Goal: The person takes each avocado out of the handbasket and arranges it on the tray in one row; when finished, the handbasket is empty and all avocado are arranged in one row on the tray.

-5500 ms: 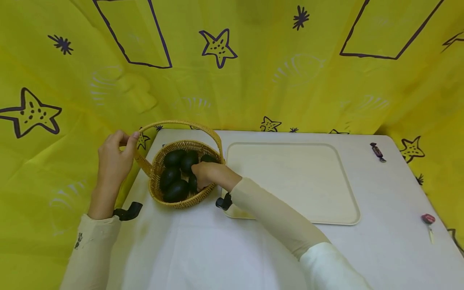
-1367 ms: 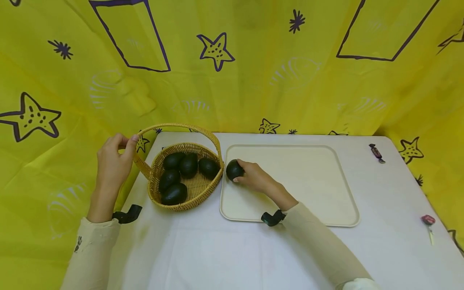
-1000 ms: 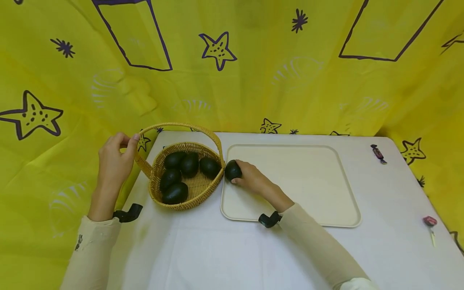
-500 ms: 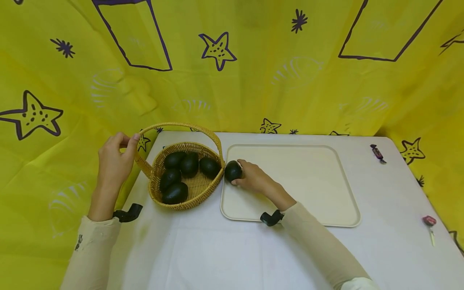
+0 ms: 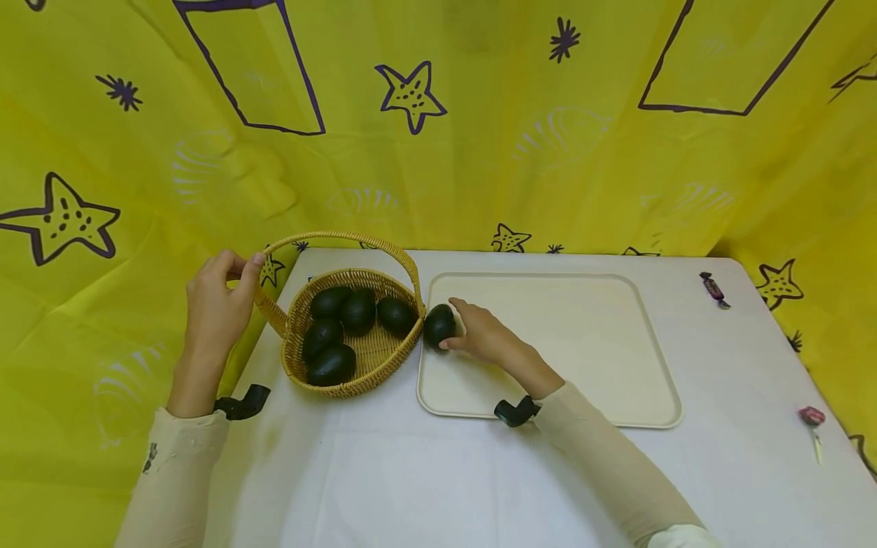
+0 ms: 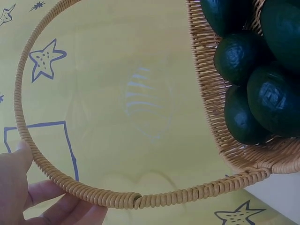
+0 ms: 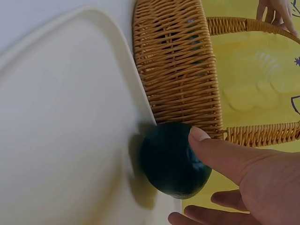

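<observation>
We held the basket (image 5: 352,335) steady, our left hand (image 5: 215,304) grasping its handle (image 6: 28,140), while our right hand (image 5: 483,335), fingers loosening, touched the avocado (image 5: 439,326) resting at the tray's (image 5: 617,411) left edge beside the basket.

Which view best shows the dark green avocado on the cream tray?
The right wrist view: the dark green avocado fills the frame, right hand fingers touching it. The head view shows it small on the cream tray; the left wrist view misses it.
</observation>
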The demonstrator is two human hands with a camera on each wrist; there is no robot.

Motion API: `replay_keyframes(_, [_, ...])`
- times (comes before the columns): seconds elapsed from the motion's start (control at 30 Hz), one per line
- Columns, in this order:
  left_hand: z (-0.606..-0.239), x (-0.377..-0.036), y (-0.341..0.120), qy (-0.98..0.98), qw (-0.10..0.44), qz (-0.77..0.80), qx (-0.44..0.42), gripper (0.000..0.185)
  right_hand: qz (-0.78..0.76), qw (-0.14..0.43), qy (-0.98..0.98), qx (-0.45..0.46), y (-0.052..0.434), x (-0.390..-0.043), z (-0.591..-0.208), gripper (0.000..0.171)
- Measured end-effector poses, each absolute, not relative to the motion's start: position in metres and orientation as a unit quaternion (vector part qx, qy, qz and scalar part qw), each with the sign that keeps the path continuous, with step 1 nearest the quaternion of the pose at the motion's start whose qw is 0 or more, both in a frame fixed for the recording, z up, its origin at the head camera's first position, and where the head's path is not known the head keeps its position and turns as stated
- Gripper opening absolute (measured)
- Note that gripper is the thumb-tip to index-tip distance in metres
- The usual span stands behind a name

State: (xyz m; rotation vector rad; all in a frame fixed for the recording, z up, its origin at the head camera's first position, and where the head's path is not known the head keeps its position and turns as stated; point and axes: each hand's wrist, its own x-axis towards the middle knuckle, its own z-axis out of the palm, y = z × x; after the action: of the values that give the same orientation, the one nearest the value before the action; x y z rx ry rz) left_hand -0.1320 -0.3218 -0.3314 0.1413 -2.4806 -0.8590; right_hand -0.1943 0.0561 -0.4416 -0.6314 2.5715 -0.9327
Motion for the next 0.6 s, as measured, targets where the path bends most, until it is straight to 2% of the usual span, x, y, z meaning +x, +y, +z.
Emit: replay_keyframes(0.6, [-0.331,-0.13,-0.321,-0.913,0.247,-0.32,0.054,0.051,-0.319,0.154,0.906,-0.231,0.061,-0.193,-0.431,0.085])
